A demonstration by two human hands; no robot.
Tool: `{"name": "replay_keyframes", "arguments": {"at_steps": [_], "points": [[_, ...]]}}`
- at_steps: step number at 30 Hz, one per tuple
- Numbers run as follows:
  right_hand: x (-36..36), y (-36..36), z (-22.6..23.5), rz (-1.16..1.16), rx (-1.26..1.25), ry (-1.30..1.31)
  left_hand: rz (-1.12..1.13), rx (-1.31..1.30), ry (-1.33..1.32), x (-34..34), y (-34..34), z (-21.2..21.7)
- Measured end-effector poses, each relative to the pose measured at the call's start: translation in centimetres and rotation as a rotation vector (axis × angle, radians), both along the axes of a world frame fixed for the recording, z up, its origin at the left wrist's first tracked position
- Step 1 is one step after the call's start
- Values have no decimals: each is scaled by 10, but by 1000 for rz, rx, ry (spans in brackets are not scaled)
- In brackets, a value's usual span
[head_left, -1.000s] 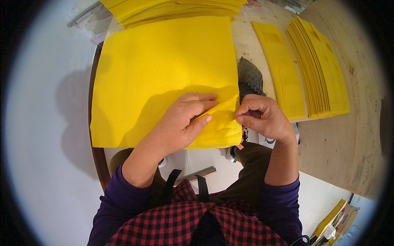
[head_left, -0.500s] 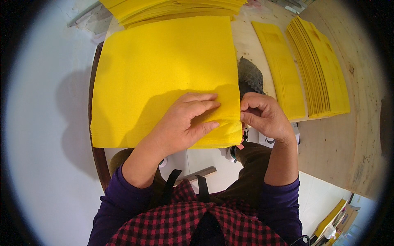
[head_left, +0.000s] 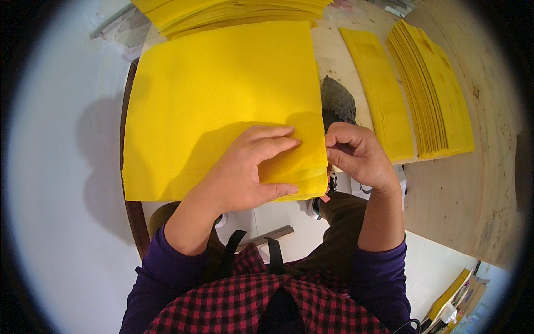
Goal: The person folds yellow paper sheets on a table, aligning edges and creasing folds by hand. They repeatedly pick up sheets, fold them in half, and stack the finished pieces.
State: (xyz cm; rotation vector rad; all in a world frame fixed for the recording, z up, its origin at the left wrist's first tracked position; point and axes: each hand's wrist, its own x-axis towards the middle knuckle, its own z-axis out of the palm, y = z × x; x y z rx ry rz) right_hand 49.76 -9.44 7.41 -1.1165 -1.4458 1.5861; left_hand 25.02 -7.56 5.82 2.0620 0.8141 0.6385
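A broad stack of yellow felt-like sheets lies in front of me, its near edge facing my lap. My left hand rests on the top sheet towards the near right corner, its fingers stretched out and the thumb spread wide. At the right edge, just above that corner, my right hand is closed in a pinch on the yellow sheet. How many layers sit between thumb and fingertip is hidden. Near the corner, a crease or layer edge shows between my hands.
Behind lies another yellow pile. To the right, a narrow folded yellow piece and a row of folded yellow pieces lie on the wooden table. A dark grey textured piece sits beside the stack. A white wall is at left.
My left thumb has moved nearer to me, away from the index finger. The sheet's near right corner looks flatter. My right hand keeps its pinch almost in the same place.
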Motion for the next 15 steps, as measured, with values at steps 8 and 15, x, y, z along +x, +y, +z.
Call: {"name": "replay_keyframes", "arguments": {"at_steps": [8,15], "points": [[-1,1,0,-18,26,-21,-10,38,40,2,-1,1],[1,1,-2,-98,87,-42,-18,82,-24,1,2,-7]]}}
